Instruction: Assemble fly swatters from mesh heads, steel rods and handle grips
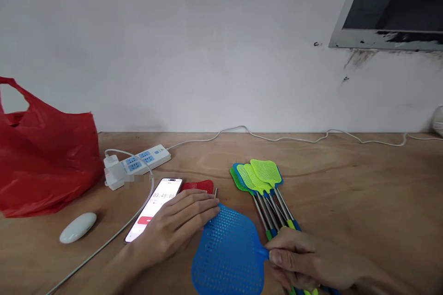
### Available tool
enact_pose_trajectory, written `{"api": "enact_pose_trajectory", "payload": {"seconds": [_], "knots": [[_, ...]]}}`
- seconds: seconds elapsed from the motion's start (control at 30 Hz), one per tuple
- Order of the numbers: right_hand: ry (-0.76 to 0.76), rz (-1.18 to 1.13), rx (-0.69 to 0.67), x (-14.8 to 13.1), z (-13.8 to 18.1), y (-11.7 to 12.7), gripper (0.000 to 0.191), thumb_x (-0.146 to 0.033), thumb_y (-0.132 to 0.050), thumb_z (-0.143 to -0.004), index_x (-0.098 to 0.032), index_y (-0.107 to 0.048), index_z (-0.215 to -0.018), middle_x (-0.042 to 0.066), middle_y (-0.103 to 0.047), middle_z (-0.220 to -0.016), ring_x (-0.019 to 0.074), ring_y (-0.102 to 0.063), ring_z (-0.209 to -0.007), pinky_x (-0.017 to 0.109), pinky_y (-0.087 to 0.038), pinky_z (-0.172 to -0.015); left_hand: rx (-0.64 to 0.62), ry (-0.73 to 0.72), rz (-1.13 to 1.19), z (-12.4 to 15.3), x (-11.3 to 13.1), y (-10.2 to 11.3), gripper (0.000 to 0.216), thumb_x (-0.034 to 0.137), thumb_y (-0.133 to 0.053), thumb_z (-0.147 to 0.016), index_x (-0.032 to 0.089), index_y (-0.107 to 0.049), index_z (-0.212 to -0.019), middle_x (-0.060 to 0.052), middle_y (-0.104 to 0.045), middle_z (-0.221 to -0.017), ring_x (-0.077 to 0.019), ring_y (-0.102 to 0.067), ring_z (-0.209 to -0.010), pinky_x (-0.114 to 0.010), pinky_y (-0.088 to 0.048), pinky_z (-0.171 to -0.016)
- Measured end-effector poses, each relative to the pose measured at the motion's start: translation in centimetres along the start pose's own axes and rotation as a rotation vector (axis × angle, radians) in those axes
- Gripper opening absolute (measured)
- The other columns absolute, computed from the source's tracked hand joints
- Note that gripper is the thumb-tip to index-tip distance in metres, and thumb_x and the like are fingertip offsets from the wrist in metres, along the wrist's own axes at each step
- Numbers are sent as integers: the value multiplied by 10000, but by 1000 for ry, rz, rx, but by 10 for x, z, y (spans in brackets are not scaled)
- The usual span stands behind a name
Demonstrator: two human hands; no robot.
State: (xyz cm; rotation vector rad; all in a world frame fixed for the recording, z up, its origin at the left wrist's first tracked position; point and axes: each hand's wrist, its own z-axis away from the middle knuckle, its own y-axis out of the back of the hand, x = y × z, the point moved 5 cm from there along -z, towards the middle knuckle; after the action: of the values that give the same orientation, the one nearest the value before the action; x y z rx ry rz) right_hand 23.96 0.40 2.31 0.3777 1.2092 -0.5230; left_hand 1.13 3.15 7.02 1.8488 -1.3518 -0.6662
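Observation:
A blue fly swatter (pixel 230 253) is held low in front of me, its perforated head to the left. My right hand (pixel 297 258) pinches it at the neck between thumb and fingers. My left hand (pixel 182 219) is stretched out flat, palm down, its fingertips at the upper edge of the blue head; the thumb is hidden. Beyond that hand lies a red fly swatter (pixel 200 185), partly covered, with a bit of metal rod beside it. A fanned pile of green, blue and yellow-green fly swatters (pixel 266 173) lies beyond my right hand, their handles partly hidden.
Left of my left hand a phone (pixel 162 196) displays a timer. A white power strip (pixel 145 159) with a charger and cable lies behind it. Farther left are a white oval object (pixel 78 228) and a red plastic bag (pixel 48 161). A thin cord runs along the wall.

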Motion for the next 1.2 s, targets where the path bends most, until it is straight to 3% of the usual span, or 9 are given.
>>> {"api": "enact_pose_trajectory", "payload": {"seconds": [0.1, 0.13, 0.23, 0.37, 0.5, 0.63, 0.8, 1.03, 1.2], "knots": [[71, 277, 99, -13, 1, 1, 572, -655, -367, -947, -190, -496, -640, -46, -417, -529, 83, -373, -469, 213, -263, -443, 39, 117, 169, 1, -5, -3, 290, 236, -386, -1051, 199, -620, -1218, -95, -739, -1116, -243, -680, -1035, -424, -513, -947], [101, 424, 193, -17, 1, 5, 560, -617, -331, -975, -193, -497, -648, -25, -465, -564, 100, -426, -512, 221, -285, -475, 71, 300, 304, 1, -12, -6, 271, 296, -412, -1039, 199, -665, -1044, -73, -753, -939, -224, -700, -869, -384, -550, -828], [178, 1038, 589, -20, 3, 20, 468, -444, -289, -1028, -206, -558, -729, 15, -563, -617, 147, -479, -542, 264, -234, -489, -185, 971, 899, 9, -21, -38, 409, 484, -420, -1001, 204, -580, -749, 30, -582, -528, -119, -509, -436, -236, -464, -479], [187, 1525, 720, -5, -6, 17, 413, -296, -271, -1023, -219, -601, -787, 32, -603, -548, 176, -410, -394, 327, -91, -456, -285, 1284, 1154, 10, -15, -53, 455, 657, -533, -851, 223, -486, -720, 111, -380, -391, -77, -280, -333, -176, -281, -361], [125, 1382, 806, -8, -3, 21, 389, -321, -318, -1011, -226, -621, -787, 28, -613, -575, 178, -472, -440, 310, -149, -461, -154, 1164, 537, 10, -40, -35, 485, 657, -359, -903, 242, -444, -668, 80, -390, -432, -128, -361, -364, -230, -306, -384], [119, 743, 775, -12, 7, 36, 466, -413, -318, -1015, -206, -593, -700, -2, -551, -618, 148, -521, -581, 258, -330, -538, 76, 1056, 84, 13, -67, -3, 410, 541, -268, -946, 252, -406, -690, 11, -511, -583, -211, -497, -559, -305, -359, -548], [120, 106, 664, -1, -4, 49, 492, -600, -388, -958, -196, -595, -770, -78, -395, -525, 78, -275, -406, 222, -217, -398, -53, 929, 107, 7, -67, -9, 344, 458, -342, -950, 240, -511, -744, -16, -598, -660, -237, -559, -638, -322, -367, -627], [162, -94, 576, -5, -28, 46, 395, -539, -578, -895, -190, -677, -1051, -142, -256, -388, 65, -191, -334, 209, -156, -355, -135, 861, 206, -3, -49, -27, 401, 432, -348, -991, 234, -447, -657, 38, -491, -572, -178, -487, -549, -281, -330, -571], [153, -145, 486, -6, -34, 38, 451, -516, -607, -874, -131, -726, -1076, -139, -307, -336, 51, -176, -308, 221, -166, -362, -47, 895, 288, 2, -47, -31, 311, 423, -343, -1015, 227, -519, -850, 32, -545, -670, -183, -539, -626, -285, -393, -603]]}}
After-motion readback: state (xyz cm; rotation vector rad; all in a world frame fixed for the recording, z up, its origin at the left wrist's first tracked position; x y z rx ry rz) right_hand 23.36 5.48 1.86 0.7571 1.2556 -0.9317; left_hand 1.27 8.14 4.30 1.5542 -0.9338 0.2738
